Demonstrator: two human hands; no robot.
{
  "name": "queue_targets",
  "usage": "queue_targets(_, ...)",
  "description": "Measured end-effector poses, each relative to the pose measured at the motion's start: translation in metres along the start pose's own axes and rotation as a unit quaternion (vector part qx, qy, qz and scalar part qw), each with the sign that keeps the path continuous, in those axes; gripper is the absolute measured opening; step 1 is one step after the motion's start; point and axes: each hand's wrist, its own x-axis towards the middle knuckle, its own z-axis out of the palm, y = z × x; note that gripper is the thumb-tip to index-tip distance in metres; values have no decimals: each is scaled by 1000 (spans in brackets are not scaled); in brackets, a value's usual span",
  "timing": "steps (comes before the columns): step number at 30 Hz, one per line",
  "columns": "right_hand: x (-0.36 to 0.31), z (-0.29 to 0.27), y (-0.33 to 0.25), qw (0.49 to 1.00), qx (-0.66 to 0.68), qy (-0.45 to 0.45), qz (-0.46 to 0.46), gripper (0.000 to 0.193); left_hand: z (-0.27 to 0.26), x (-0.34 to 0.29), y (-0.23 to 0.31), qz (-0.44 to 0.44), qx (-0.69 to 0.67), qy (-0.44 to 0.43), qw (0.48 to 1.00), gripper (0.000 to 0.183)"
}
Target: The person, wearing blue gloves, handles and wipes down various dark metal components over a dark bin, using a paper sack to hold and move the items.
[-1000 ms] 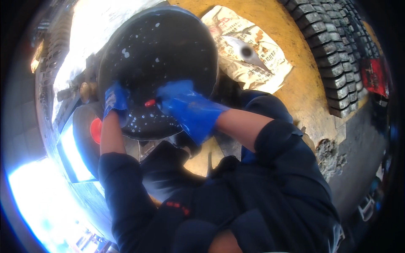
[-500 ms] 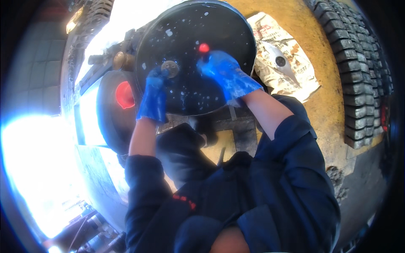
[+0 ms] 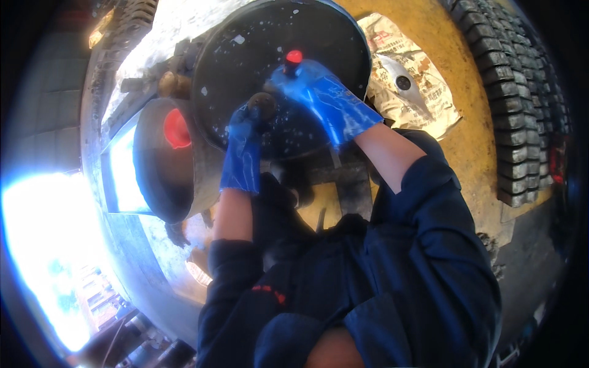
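Both of my hands wear blue rubber gloves and work over a large round black pan [image 3: 331, 37] spotted with white specks. Between the fingers of my left hand [image 3: 244, 132] is a small round metal disc [image 3: 263, 106], now dark. My right hand [image 3: 304, 86] is wrapped round a dark tool with a rounded red end [image 3: 294, 56]. What kind of tool it is, I cannot make out; the glove covers most of it. The tool hand is just beyond the disc, to its upper right, and blur hides whether they touch.
Left of the pan stands a drum-like container [image 3: 162, 165] with a red patch. A crumpled paper sack [image 3: 411, 55] lies on the yellow floor to the right, a pale piece with a dark round spot on it. Ribbed grey stacks [image 3: 515, 110] line the far right.
My left hand has moved right with the disc, closer to my right hand. My right hand has shifted slightly left and away from me, along with the red-ended tool.
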Motion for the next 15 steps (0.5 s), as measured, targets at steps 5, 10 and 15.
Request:
queue_targets(5,3,18,-5,993,-67,-19,-96,37,3,22,-16,4,-116,-6,993,31)
queue_targets(10,7,11,18,962,-248,114,1,38,12,5,-12,-37,-55,53,996,40)
queue_targets(15,23,8,46,965,-253,64,25,38,-6,11,-11,-124,-64,19,990,43)
